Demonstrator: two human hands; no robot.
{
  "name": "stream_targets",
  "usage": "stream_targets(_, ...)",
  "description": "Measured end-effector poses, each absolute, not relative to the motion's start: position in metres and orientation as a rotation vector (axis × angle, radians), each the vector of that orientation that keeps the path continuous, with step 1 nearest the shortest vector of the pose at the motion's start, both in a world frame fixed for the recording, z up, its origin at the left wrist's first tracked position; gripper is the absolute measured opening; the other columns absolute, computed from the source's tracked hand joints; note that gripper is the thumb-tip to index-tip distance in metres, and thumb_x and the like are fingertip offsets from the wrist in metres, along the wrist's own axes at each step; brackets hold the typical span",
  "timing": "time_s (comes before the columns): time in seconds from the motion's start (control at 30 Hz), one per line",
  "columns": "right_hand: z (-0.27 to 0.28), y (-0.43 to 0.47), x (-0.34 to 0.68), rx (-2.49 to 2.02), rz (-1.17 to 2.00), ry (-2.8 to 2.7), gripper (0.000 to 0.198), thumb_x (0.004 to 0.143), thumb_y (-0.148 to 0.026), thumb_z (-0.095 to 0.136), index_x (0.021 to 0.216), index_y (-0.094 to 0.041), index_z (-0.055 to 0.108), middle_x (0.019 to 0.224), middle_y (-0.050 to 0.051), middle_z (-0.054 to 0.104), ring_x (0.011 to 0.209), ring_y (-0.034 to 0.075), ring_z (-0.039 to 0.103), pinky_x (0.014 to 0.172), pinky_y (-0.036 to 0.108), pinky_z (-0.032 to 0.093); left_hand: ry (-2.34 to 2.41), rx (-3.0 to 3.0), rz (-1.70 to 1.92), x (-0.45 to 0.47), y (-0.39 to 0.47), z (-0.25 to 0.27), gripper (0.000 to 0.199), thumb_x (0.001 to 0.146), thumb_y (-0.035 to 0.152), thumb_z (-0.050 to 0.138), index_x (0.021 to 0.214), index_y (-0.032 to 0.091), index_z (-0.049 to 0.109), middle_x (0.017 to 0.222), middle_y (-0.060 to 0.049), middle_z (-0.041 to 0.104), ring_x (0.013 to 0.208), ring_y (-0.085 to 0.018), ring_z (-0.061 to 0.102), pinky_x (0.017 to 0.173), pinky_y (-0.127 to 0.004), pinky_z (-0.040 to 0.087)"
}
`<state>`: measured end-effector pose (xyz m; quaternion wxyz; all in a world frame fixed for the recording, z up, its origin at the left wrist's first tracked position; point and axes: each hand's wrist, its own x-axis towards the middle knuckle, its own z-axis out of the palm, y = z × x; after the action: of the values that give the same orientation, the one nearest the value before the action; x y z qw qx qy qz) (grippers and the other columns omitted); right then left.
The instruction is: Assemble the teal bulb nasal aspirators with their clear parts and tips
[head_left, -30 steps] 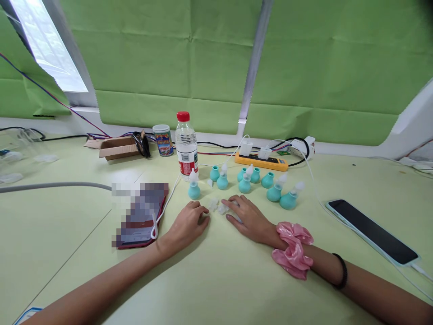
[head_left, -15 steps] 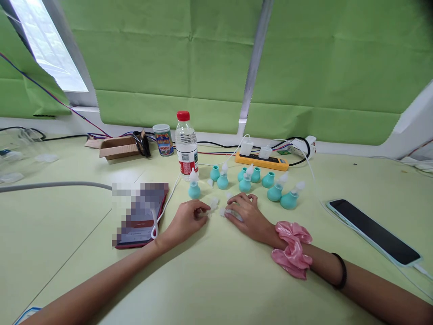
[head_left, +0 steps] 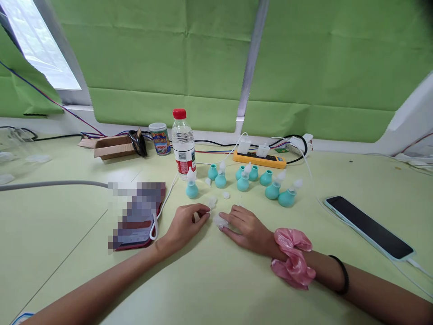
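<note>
Nearer us than the red-capped bottle (head_left: 183, 155) and to its right, our right hand (head_left: 249, 229) pinches a translucent piece (head_left: 220, 220) just above or on the desk (head_left: 176, 289); blur hides which way it points. Our left hand (head_left: 184, 224) has fingers nearly together beside a frosted piece (head_left: 212, 202) slanting away from us; we cannot tell if they grip it. Before and right of the bottle stand round-bellied turquoise bulbs (head_left: 287, 198), some with cloudy, tapering nozzles (head_left: 191, 175) pointing up.
</note>
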<state>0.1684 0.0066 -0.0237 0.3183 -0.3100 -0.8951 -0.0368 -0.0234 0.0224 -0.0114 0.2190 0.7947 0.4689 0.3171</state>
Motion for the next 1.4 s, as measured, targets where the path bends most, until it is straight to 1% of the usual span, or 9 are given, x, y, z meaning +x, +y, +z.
stream_targets(0.1,-0.023,0.007,0.169,-0.863,0.048,-2.326,0.018,0.080,-0.025,0.048,0.093,-0.015,0.056,0.062,0.004,0.058,0.063,0.016,0.049,0.056,0.028,0.040,1.211,1.994,0.977,-0.021,0.017,-0.009,0.012,0.073,0.023,0.053,0.073,0.016,0.063,0.071,-0.002,0.066,0.062,-0.012,0.059,0.050,-0.019,0.046)
stream_targets(0.2,-0.021,0.007,0.168,-0.903,0.142,-2.316,0.015,0.078,-0.026,0.052,0.087,-0.016,0.058,0.058,0.002,0.057,0.059,0.015,0.049,0.055,0.027,0.039,1.073,1.953,0.993,-0.019,0.010,-0.007,0.010,0.073,0.020,0.055,0.073,0.017,0.065,0.076,-0.002,0.067,0.066,-0.013,0.060,0.056,-0.021,0.048)
stream_targets(0.4,-0.016,0.003,0.164,-0.935,0.190,-2.358,0.011,0.077,-0.025,0.052,0.077,-0.018,0.059,0.057,0.001,0.057,0.059,0.015,0.050,0.056,0.027,0.037,0.901,2.055,1.029,-0.017,0.005,-0.009,0.009,0.072,0.018,0.058,0.074,0.018,0.067,0.078,-0.004,0.067,0.075,-0.015,0.061,0.068,-0.027,0.050)
stream_targets(0.5,-0.016,0.003,0.163,-0.952,0.206,-2.356,0.010,0.077,-0.025,0.053,0.072,-0.018,0.057,0.055,0.000,0.056,0.058,0.014,0.050,0.056,0.026,0.037,0.864,2.112,1.052,-0.017,0.006,-0.010,0.011,0.074,0.019,0.056,0.076,0.019,0.067,0.080,-0.005,0.067,0.077,-0.016,0.060,0.070,-0.029,0.050)
stream_targets(0.63,-0.016,0.003,0.162,-0.973,0.250,-2.335,0.015,0.077,-0.024,0.053,0.064,-0.018,0.054,0.053,0.000,0.055,0.057,0.013,0.049,0.057,0.025,0.036,0.792,2.205,1.126,-0.017,0.006,-0.010,0.013,0.074,0.016,0.055,0.079,0.018,0.067,0.084,-0.006,0.068,0.079,-0.017,0.060,0.071,-0.030,0.050)
stream_targets(0.83,-0.015,0.003,0.162,-0.970,0.307,-2.290,0.009,0.075,-0.023,0.055,0.072,-0.017,0.060,0.054,0.000,0.057,0.057,0.014,0.050,0.056,0.026,0.036,0.749,2.244,1.195,-0.017,0.006,-0.010,0.012,0.074,0.012,0.055,0.078,0.017,0.066,0.078,-0.005,0.068,0.075,-0.015,0.059,0.067,-0.028,0.050)
stream_targets(0.97,-0.015,0.002,0.162,-0.960,0.348,-2.264,0.010,0.075,-0.025,0.057,0.073,-0.017,0.063,0.054,0.000,0.056,0.056,0.013,0.050,0.055,0.025,0.037,0.753,2.269,1.191,-0.017,0.006,-0.010,0.012,0.074,0.013,0.055,0.080,0.016,0.065,0.075,-0.005,0.067,0.073,-0.015,0.058,0.065,-0.028,0.050)
stream_targets(1.17,-0.017,0.002,0.162,-1.005,0.472,-2.174,0.016,0.072,-0.031,0.060,0.076,-0.016,0.065,0.058,0.001,0.057,0.057,0.012,0.052,0.055,0.023,0.039,0.696,2.425,1.180,-0.018,0.009,-0.011,0.014,0.075,0.010,0.052,0.083,0.015,0.063,0.079,-0.007,0.065,0.076,-0.016,0.055,0.066,-0.030,0.048)
stream_targets(1.4,-0.016,0.001,0.162,-1.014,0.591,-2.119,0.018,0.073,-0.030,0.059,0.078,-0.014,0.065,0.061,0.001,0.055,0.058,0.011,0.053,0.056,0.022,0.041,0.567,2.581,1.156,-0.022,0.010,-0.013,0.023,0.073,0.004,0.048,0.091,0.014,0.058,0.085,-0.010,0.062,0.080,-0.018,0.050,0.066,-0.032,0.047)
